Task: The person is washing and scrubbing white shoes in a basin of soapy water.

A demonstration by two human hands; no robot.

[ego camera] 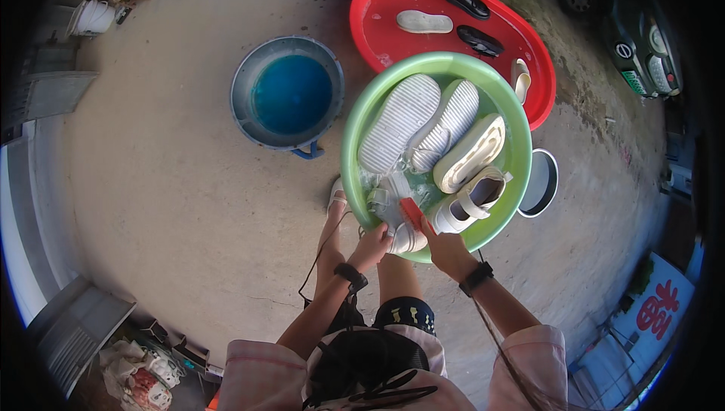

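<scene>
A green plastic basin (351, 128) with soapy water stands before me. At its near edge my left hand (371, 248) grips a pale strapped shoe (406, 238). My right hand (451, 255) is closed around a red scrubbing brush (412, 213), whose head lies against that shoe. Beyond them in the basin are a ridged white sole (401, 122), a second ridged white shoe (446, 125) lying sole up, a cream-soled shoe (470, 153) on its side and an upright white strap shoe (469, 205). The fingertips of both hands are partly hidden.
Behind the basin, a red tub (379, 20) holds black shoes (480, 41), a white insole (425, 22) and a cream shoe (520, 80). A metal basin (238, 99) of blue liquid stands left. To the right lies a round metal-rimmed pan (540, 183). A parked car (634, 31) is at far right.
</scene>
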